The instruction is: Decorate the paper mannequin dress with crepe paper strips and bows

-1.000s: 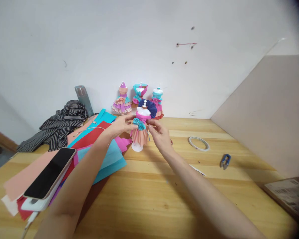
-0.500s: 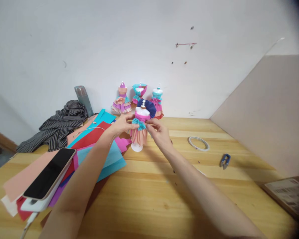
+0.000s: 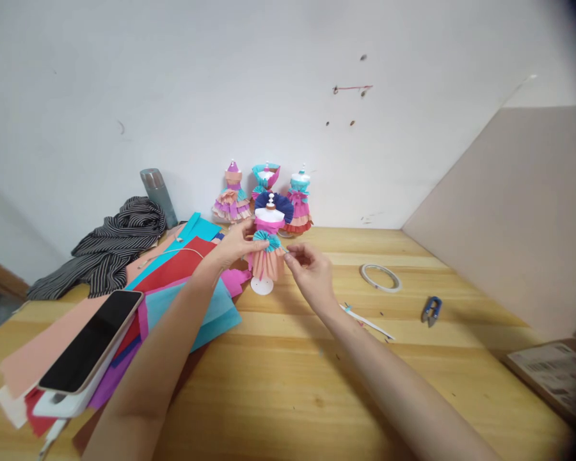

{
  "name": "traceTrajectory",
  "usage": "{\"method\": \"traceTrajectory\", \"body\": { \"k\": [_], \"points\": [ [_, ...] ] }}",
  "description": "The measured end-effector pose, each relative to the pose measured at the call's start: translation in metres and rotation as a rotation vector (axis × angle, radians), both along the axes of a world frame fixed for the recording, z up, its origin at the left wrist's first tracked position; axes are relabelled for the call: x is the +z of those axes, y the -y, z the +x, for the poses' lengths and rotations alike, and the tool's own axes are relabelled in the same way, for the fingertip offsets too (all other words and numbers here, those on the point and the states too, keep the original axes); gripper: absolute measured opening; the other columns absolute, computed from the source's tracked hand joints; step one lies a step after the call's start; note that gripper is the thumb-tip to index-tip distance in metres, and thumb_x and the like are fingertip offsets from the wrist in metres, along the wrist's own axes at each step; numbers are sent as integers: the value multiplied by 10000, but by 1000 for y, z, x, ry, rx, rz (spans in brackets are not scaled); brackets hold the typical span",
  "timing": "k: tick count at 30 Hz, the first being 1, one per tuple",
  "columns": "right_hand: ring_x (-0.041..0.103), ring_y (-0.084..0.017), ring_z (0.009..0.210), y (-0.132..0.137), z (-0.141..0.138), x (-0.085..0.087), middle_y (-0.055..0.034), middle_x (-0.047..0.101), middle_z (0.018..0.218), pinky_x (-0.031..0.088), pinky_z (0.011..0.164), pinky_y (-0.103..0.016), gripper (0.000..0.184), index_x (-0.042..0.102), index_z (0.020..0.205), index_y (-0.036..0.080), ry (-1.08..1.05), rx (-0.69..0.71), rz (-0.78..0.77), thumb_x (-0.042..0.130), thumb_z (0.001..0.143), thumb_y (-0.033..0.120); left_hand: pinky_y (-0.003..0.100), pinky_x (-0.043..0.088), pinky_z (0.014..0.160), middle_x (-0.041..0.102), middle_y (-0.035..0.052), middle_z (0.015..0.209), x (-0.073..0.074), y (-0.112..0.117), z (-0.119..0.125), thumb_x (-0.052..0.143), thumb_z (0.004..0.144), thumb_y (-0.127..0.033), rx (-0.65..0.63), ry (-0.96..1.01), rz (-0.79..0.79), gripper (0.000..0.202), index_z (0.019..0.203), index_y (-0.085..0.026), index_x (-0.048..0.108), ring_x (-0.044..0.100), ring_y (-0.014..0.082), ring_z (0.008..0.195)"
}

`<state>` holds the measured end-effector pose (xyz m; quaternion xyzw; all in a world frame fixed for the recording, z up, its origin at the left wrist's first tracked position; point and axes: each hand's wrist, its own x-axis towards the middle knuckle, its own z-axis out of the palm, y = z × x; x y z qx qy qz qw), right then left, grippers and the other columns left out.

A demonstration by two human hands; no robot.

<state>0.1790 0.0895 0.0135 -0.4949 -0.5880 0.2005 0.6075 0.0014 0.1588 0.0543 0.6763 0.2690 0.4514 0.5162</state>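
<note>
the wooden bench (image 3: pixel 292 378) gave room in front, with the layered crepe-paper sheets (image 3: pixel 216 320) spread to the left, so loose edges there were best kept clear of the forearm. the miniature dress mannequin (image 3: pixel 269 216) was upright between the hands, near the back of the bench; whether its round white base (image 3: pixel 262 286) bore weight was hard to tell. the left hand (image 3: pixel 237 245) gripped it at the waist, thumb in front and fingers reaching behind; that grip seemed best kept firm but light, lest the peach pleated skirt (image 3: pixel 267 266) crease. the turquoise pleated rosette (image 3: pixel 269 240) sat under that thumb, which needed to press it flat without crushing the folds. the right hand (image 3: pixel 312 272) appeared to pinch a thin turquoise tail (image 3: pixel 285 251) beside the skirt, thumb against forefinger; a gentle, level pull probably suited it, since a sharp tug could tear crepe.
</note>
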Motion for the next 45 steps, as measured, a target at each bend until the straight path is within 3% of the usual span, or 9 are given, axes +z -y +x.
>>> {"method": "traceTrajectory", "body": {
  "k": [4,9,15,20,25,32,40,45],
  "points": [
    [595,-159,588,-6,1,-3,-29,657,655,490,599,-304,144,627,720,167,-34,29,-23,612,737,309,340,490,799,705,80,915,0,3,2,819,588,-292,-19,-3,-85,428,950,-125,661,651,206,826],
    [574,-149,535,-7,0,-1,-14,620,591,478,543,-282,181,608,694,162,-61,49,-46,572,752,330,332,495,791,704,46,862,0,6,8,834,550,-256,36,132,-164,414,910,-133,672,652,177,776],
    [495,-136,513,0,-9,9,5,577,555,385,518,-262,158,606,642,178,34,-1,-41,563,723,307,331,497,818,713,35,801,5,11,17,839,535,-244,101,253,-262,342,815,-127,681,660,168,762],
    [457,-126,486,-3,-14,11,19,527,509,342,507,-253,167,582,580,180,100,-15,-55,544,707,281,299,514,721,706,21,741,11,19,24,845,506,-209,151,294,-320,341,785,-123,668,648,149,677],
    [434,-118,451,-8,-12,11,25,500,492,336,470,-240,201,565,587,179,125,-40,-62,513,731,310,290,514,714,706,17,740,16,23,26,843,508,-211,149,318,-361,344,787,-124,662,648,143,672],
    [505,-150,538,7,-17,15,-6,581,576,348,552,-267,135,582,636,196,293,-54,1,532,750,248,279,500,664,687,3,687,19,27,32,852,482,-207,165,352,-370,340,741,-140,642,629,137,630],
    [494,-145,518,1,-11,9,-10,571,568,336,534,-261,152,564,640,192,346,-96,-23,509,770,246,264,489,627,685,6,679,25,32,35,853,471,-189,135,359,-385,349,746,-121,650,615,124,600],
    [496,-136,506,7,-6,2,-5,583,561,349,530,-251,155,587,644,188,366,-50,-53,516,771,240,272,492,636,687,7,669,28,30,37,847,480,-160,154,403,-424,311,724,-122,659,620,130,595]
  ]
}}
